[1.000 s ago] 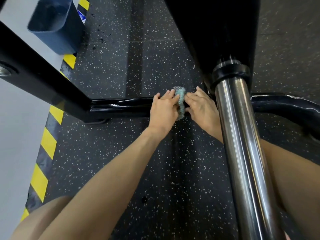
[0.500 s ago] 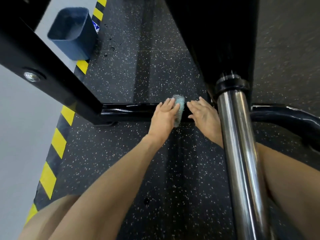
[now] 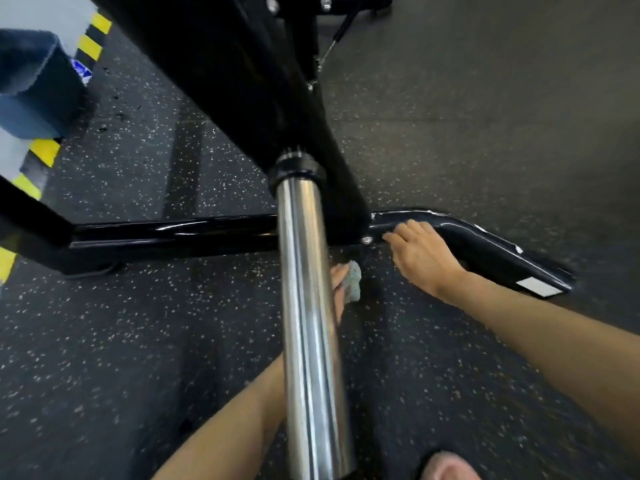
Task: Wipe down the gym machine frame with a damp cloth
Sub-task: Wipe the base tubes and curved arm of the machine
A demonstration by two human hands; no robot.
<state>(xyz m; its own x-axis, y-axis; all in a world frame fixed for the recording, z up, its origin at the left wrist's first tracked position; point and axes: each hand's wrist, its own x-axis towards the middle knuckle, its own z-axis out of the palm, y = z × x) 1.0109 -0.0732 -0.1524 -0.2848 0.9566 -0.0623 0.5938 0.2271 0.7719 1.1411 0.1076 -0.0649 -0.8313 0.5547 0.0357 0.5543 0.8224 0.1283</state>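
A white sticker (image 3: 536, 287) sits on the far end of the black frame tube (image 3: 173, 232) toward 4 o'clock, and a blue-and-white label (image 3: 83, 72) lies on the floor by the blue bin (image 3: 34, 88) at 10 o'clock; any writing on either is too blurred to read. The right hand (image 3: 420, 254) reaches in from 4 o'clock with its forearm stretched out, palm down on the bend of the tube at 3 o'clock. Its fingers (image 3: 393, 237) are loosely extended, hold nothing, and point toward a bolt head (image 3: 366, 240) at the joint. The left hand (image 3: 341, 282) comes up from 6 o'clock and is mostly hidden behind the chrome post (image 3: 308, 306); the fingers that show grip the teal cloth (image 3: 354, 280). The cloth is off the frame, just below the tube near the centre, over the speckled rubber floor (image 3: 138, 341); whether it touches the floor I cannot tell. Yellow-and-black hazard stripes (image 3: 45, 150) run along the 9 o'clock edge.
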